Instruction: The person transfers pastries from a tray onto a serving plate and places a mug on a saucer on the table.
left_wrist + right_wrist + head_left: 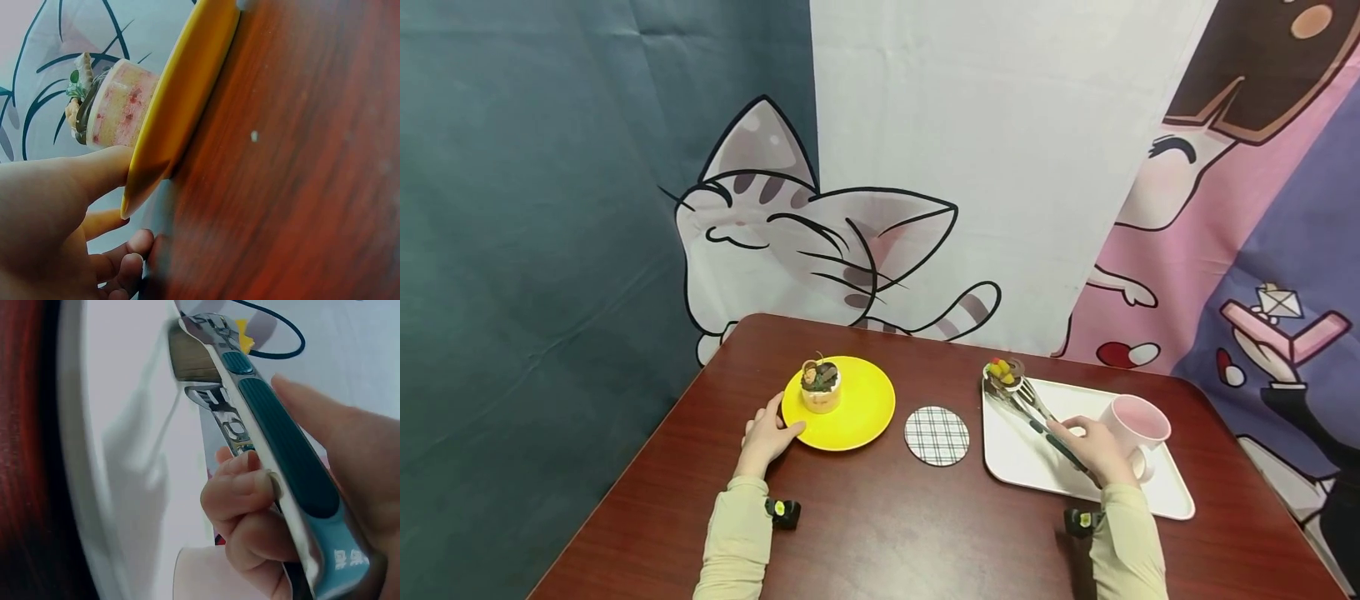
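My left hand (767,437) holds the near left rim of a yellow plate (868,408), thumb on top and other fingers at the edge and below. On that plate stands a small layered cake (125,103), pink and cream-coloured, topped with chocolate and green leaves. In my right hand (1097,450) is a pair of metal serving tongs (287,444) with teal-green grips, fingers curled round the handles. Between the tong ends sits a second small cake (1003,373), dark brown with yellow and red fruit on top, at the far left corner of a white tray (1022,467).
A pink mug (1138,421) with a pale handle stands on the tray beside my right hand. Between plate and tray lies a round checked coaster (937,436). The reddish-brown table (880,533) ends at a cartoon-printed cloth (895,125).
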A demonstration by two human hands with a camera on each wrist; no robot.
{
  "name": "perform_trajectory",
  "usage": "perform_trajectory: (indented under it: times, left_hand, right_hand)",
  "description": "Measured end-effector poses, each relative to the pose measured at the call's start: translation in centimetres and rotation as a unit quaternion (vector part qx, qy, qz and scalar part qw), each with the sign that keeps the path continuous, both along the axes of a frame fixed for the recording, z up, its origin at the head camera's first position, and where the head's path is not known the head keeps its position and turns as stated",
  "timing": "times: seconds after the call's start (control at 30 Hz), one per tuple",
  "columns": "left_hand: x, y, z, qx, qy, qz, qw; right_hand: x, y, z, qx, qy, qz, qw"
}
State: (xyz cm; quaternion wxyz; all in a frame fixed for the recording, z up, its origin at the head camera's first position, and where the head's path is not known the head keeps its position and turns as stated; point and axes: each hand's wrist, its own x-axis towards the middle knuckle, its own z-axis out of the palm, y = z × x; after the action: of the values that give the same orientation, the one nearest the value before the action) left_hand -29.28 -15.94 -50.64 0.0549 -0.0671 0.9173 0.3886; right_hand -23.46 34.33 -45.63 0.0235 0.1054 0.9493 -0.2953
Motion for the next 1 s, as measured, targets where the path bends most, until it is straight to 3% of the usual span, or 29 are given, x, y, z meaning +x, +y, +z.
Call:
perform_trajectory:
  times: [0.33, 1.0]
  left_hand:
    - [0.1, 0.0, 0.1, 0.001, -0.002, 0.003, 1.0]
    - [0.2, 0.1, 0.4, 0.003, -0.006, 0.003, 1.0]
  right_hand:
    - [-0.6, -0.9, -0.7, -0.034, 0.005, 0.011, 0.999]
    - [0.7, -1.3, -1.5, 0.02, 0.046, 0.012, 0.999]
